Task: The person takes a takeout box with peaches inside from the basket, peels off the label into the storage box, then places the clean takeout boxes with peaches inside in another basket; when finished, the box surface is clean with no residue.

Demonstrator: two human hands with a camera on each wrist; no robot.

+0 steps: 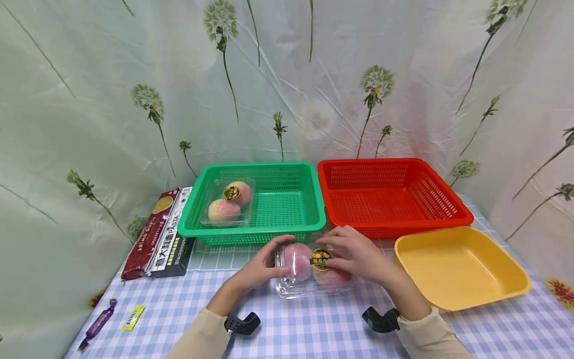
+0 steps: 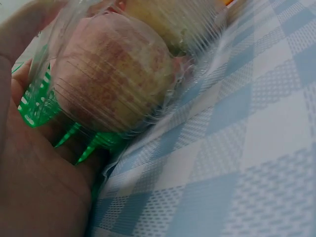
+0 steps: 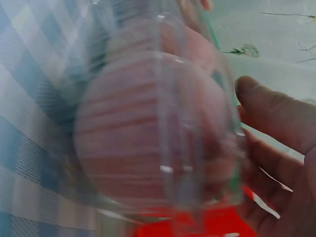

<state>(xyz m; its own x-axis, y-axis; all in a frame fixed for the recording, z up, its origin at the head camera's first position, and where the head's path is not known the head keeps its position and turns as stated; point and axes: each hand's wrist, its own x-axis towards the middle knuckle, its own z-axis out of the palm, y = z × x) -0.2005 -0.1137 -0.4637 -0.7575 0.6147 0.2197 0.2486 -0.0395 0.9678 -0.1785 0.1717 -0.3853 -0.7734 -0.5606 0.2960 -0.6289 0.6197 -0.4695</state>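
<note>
A clear plastic box of peaches (image 1: 291, 287) sits on the checked cloth in front of the two baskets, a round black-and-gold label on its lid. Two pink peaches show through the plastic, one peach (image 1: 298, 262) on the left half. My left hand (image 1: 264, 264) grips the box's left end, thumb over the near side and fingers round the back. On the right end, my right hand (image 1: 358, 254) holds the box with its thumb by the label and fingers toward the far edge. Close up in the right wrist view, the ribbed plastic box (image 3: 158, 128) is blurred.
Behind stand a green basket (image 1: 251, 232) containing another boxed pair of peaches (image 1: 228, 204), and a red basket (image 1: 394, 229). A yellow tub (image 1: 457, 269) is at right. Pasta packs (image 1: 157, 234) lie at left, with a purple-wrapped candy (image 1: 97, 325) and a yellow packet (image 1: 133, 318) nearer.
</note>
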